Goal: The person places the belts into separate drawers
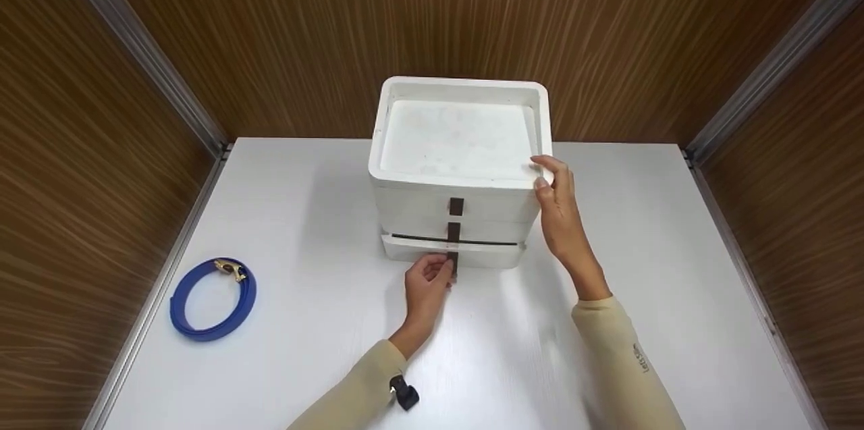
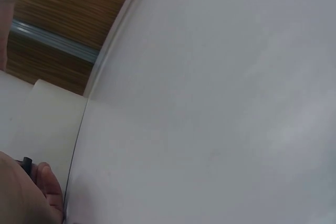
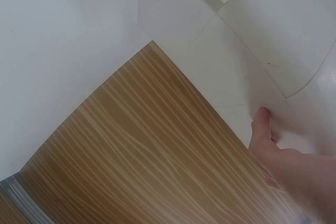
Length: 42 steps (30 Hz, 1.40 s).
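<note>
A white drawer unit [image 1: 466, 197] with a shallow tray top stands toward the back of the table. Its bottom drawer [image 1: 489, 256] juts out slightly, and a thin dark gap shows above its front. With thumb and fingers, my left hand [image 1: 426, 280] pinches the dark pull tab [image 1: 453, 262] of that drawer. In the left wrist view only part of this hand [image 2: 44, 187] shows, at the lower left. My right hand [image 1: 559, 214] holds the unit's front right corner, fingers bent over the tray rim [image 1: 545, 126]. The right wrist view shows this hand [image 3: 278, 156] beside the tray.
A coiled blue strap [image 1: 179, 308] with a gold-coloured metal clasp [image 1: 231, 269] lies on the left of the white table [image 1: 304, 349]. Brown wood-grain panels [image 1: 466, 11] enclose the back and both sides. A black buckle [image 1: 405, 393] hangs at the left sleeve.
</note>
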{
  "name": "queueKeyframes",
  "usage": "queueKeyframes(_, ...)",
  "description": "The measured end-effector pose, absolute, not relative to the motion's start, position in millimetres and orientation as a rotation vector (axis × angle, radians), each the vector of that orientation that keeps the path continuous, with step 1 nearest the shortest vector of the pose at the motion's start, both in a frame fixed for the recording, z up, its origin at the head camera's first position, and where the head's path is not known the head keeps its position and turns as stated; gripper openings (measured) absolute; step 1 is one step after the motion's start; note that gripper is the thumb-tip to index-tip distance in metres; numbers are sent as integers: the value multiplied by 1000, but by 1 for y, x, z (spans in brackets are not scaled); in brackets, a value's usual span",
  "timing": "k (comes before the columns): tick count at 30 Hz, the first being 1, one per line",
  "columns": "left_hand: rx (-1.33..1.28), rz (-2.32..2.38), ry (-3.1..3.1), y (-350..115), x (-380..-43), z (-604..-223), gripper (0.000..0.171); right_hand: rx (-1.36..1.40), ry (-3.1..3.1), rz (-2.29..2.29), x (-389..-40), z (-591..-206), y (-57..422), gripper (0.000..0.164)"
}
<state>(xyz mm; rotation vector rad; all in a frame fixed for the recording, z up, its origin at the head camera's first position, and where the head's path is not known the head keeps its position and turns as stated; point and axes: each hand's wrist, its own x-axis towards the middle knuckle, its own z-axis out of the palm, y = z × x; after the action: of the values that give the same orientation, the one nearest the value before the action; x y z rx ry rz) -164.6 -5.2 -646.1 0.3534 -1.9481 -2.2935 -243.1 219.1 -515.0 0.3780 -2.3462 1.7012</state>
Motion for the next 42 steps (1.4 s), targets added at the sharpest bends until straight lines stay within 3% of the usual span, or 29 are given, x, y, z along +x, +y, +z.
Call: queueKeyframes(42, 268, -2244, -2065, -9, -125, -643, 10, 352, -2355, 1695, -252, -516, 229, 49)
